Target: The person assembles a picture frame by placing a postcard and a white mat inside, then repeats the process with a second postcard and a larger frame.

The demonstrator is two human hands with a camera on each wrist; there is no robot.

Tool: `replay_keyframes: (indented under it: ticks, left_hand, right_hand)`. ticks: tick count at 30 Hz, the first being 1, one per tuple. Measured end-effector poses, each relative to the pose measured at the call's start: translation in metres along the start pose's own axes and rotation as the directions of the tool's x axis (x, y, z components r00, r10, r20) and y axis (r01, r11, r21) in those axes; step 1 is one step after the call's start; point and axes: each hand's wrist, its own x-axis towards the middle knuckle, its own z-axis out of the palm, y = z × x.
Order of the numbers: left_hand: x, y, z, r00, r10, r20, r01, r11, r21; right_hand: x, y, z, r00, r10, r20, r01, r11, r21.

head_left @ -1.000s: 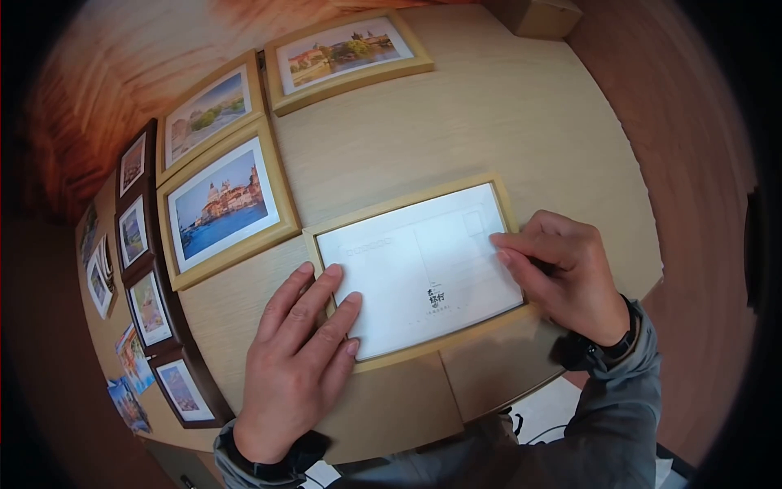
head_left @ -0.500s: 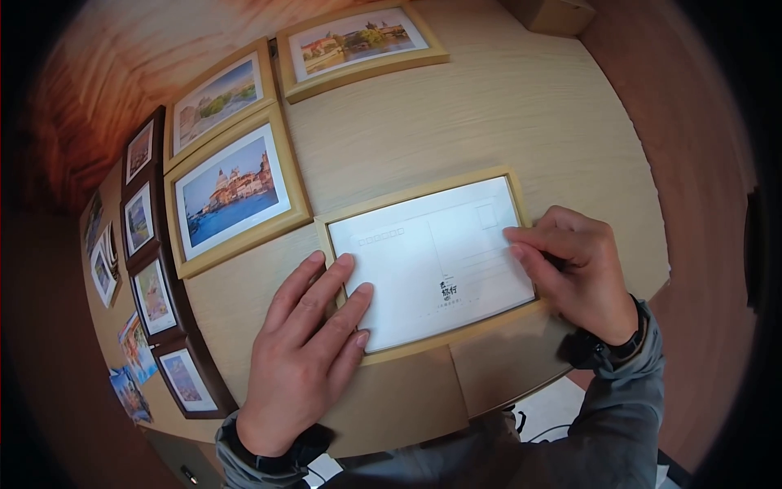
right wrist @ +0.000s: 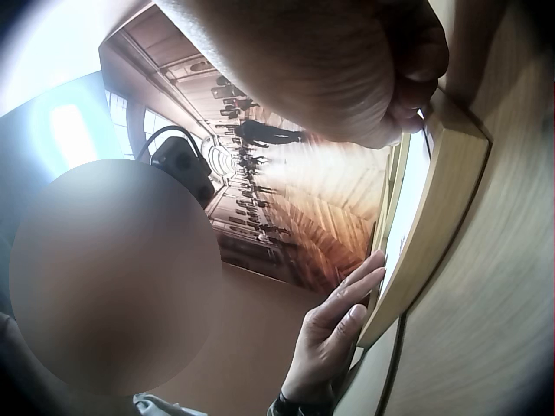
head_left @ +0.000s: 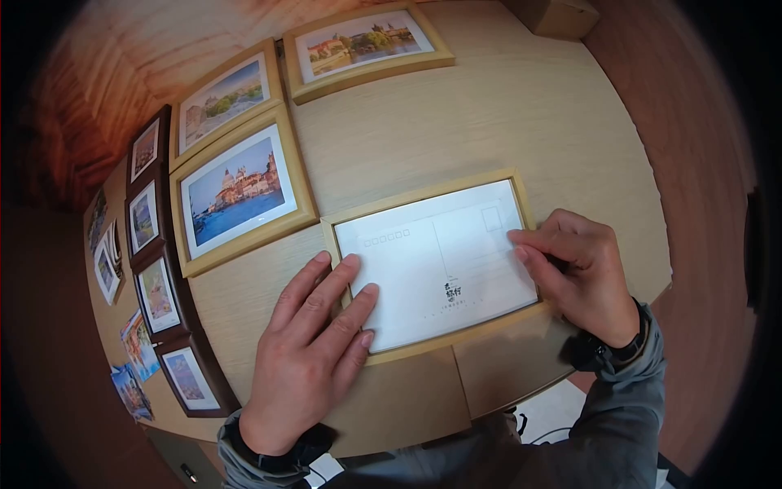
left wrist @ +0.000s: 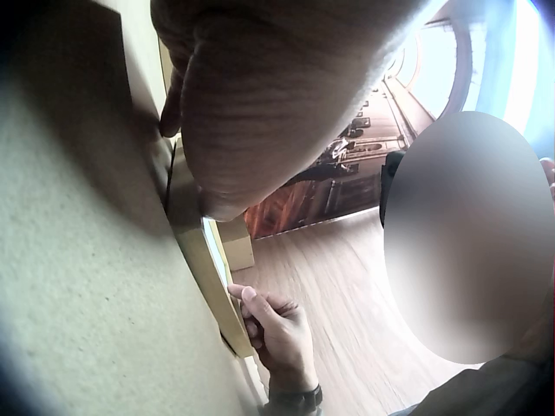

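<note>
A postcard (head_left: 440, 269), blank side up with printed lines, small boxes and dark lettering, lies inside a light wooden picture frame (head_left: 423, 196) on the table. My left hand (head_left: 314, 342) rests over the frame's left side, its fingers spread and nearly straight, fingertips on the card's left margin. At the opposite side my right hand (head_left: 582, 273) has thumb and forefinger together at the card's right edge, the other fingers curled beneath. In the left wrist view that right hand (left wrist: 282, 338) is seen pinching at the frame's inner edge.
Light wooden frames with pictures, such as a framed canal scene (head_left: 240, 196) and a framed riverside view (head_left: 366, 49), lie to the left and back. Farther left runs a column of dark frames (head_left: 159, 301) beside loose picture cards (head_left: 140, 346). A cardboard box (head_left: 562, 16) stands at the far right corner.
The head view has shifted slightly, so everything appears a little farther right. Both hands keep nearly the same places on the card and frame.
</note>
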Motion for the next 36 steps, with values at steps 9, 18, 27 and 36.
replay_keyframes:
  ticks: [9, 18, 27, 36]
  left_hand:
    - [0.0005, -0.0001, -0.0009, 1.000, -0.007, -0.016, 0.007, 1.000, -0.024]
    - [-0.0002, -0.0015, -0.0004, 1.000, 0.012, -0.027, -0.013, 1.000, -0.016]
    - [0.0000, -0.0015, 0.0005, 0.999, 0.016, -0.028, -0.016, 1.000, -0.006]
    - [0.0015, 0.0004, -0.0009, 0.999, 0.026, -0.033, -0.024, 0.998, 0.057]
  right_hand:
    - [-0.0003, -0.0003, -0.0001, 1.000, 0.003, -0.015, -0.003, 1.000, 0.020]
    - [-0.0003, -0.0016, -0.0006, 1.000, -0.008, -0.003, 0.008, 1.000, 0.009]
    - [-0.0004, -0.0009, -0.0004, 1.000, 0.001, 0.007, -0.001, 1.000, 0.007]
    - [-0.0007, -0.0005, -0.0017, 1.000, -0.023, 0.008, 0.023, 1.000, 0.008]
